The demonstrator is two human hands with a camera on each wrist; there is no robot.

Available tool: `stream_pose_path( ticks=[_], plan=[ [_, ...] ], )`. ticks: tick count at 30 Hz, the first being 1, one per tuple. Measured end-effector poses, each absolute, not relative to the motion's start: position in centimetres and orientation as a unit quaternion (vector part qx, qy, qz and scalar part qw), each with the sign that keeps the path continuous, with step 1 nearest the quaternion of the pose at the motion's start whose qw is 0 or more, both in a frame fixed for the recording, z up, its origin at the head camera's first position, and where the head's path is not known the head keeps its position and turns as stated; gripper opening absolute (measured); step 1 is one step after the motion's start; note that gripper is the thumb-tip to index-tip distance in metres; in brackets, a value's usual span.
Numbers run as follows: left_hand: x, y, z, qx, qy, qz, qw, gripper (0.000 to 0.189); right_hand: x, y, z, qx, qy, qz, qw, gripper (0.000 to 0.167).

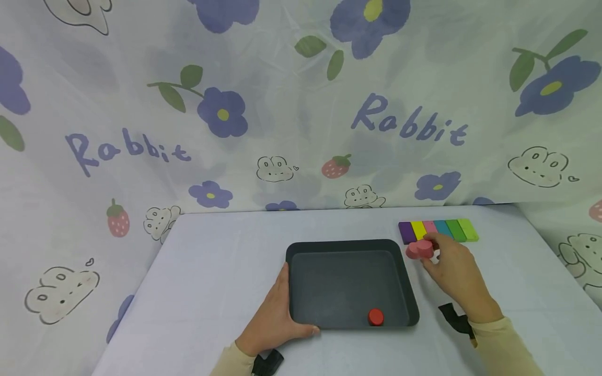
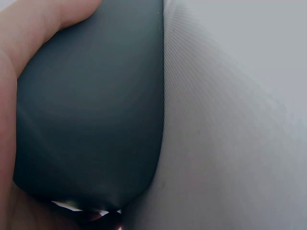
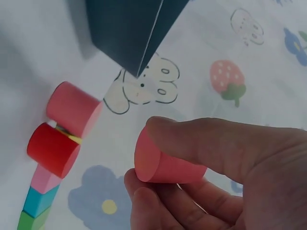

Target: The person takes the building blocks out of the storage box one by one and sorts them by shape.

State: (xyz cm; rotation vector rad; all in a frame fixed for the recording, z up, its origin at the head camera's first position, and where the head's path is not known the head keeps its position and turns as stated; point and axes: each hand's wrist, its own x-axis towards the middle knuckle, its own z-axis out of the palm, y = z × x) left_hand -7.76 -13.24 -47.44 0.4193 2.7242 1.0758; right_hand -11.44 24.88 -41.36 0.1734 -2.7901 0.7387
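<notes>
A dark grey tray (image 1: 348, 282) lies on the table with a red cylinder (image 1: 375, 316) inside near its front edge. My left hand (image 1: 275, 318) holds the tray's front left corner, fingers along the left side and thumb at the front. My right hand (image 1: 458, 269) pinches a pink cylinder (image 3: 168, 160) between thumb and fingers, to the right of the tray. Past the held piece, a second pink cylinder (image 3: 74, 108) and a red cylinder (image 3: 53, 149) stand side by side in the right wrist view. In the head view the right hand mostly hides that red one.
A row of coloured blocks (image 1: 442, 228) in purple, yellow, pink, blue and two greens lies at the back right, just behind the right hand. White cloth covers the table (image 1: 211, 271). A patterned curtain (image 1: 291, 115) hangs behind it.
</notes>
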Motion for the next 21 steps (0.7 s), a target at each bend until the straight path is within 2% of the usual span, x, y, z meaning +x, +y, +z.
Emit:
stream_pose_path(
  ticks=[12, 21],
  plan=[
    [-7.8, -13.3, -47.4, 0.143, 0.917, 0.362, 0.091, 0.151, -11.9, 26.3, -41.8, 0.025, -0.955, 0.273, 0.116, 0.053],
    [-7.8, -13.2, -47.4, 0.142, 0.918, 0.359, 0.092, 0.150, -12.4, 27.4, -42.7, 0.012, -0.950, 0.282, 0.130, 0.053]
  ],
)
